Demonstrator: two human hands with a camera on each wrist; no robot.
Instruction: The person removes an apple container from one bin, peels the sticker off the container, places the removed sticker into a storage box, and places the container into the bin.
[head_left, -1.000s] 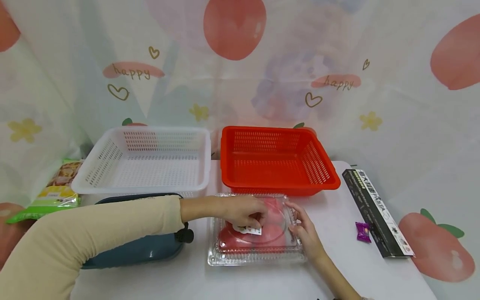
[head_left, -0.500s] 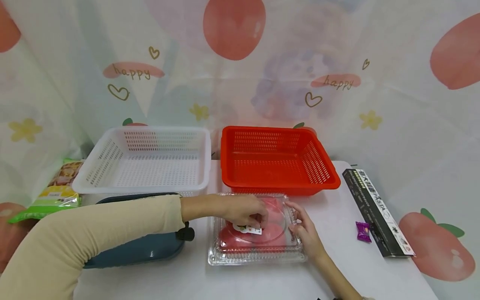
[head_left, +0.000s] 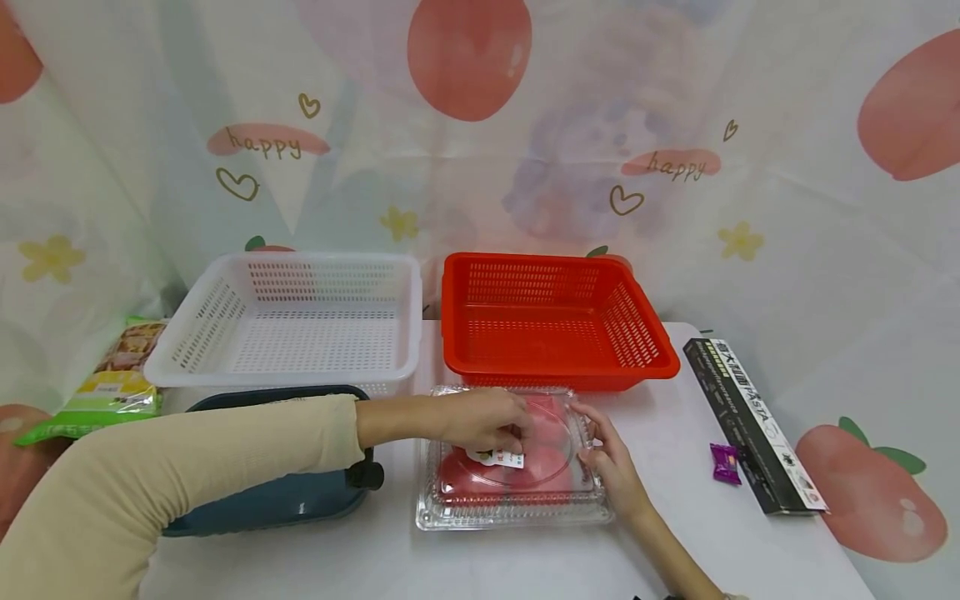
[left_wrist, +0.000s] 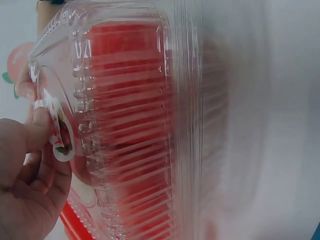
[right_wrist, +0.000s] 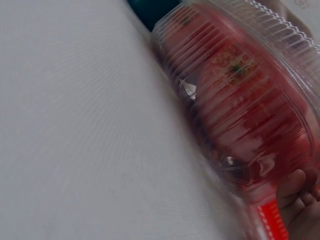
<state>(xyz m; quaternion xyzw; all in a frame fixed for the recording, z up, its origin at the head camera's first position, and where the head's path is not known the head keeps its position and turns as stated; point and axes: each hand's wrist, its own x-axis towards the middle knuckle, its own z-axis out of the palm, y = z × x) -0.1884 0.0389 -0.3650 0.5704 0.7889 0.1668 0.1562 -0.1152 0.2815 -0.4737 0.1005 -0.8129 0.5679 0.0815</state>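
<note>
A clear plastic clamshell box (head_left: 513, 496) sits on the table at the centre front, holding red rounded things (right_wrist: 227, 95) that look like tomatoes. On its lid is a white label sticker (head_left: 501, 459) with a small picture. My left hand (head_left: 487, 418) reaches across the lid and pinches the sticker's edge, thumb on top in the left wrist view; part of the sticker is hidden by the fingers. From the right, my right hand (head_left: 617, 467) grips the side of the box, with fingertips on the lid's edge.
Behind the box stand a red basket (head_left: 555, 379) and a white basket (head_left: 285, 380). A dark blue-green container (head_left: 285, 500) lies under the left sleeve. To the right are a black pasta box (head_left: 750, 425) and a purple wrapped candy (head_left: 725, 463); a green-yellow snack bag (head_left: 105, 400) lies far left.
The left forearm has shifted very slightly left. Both hands otherwise stay in place on the sticker and the box, and the sticker looks the same.
</note>
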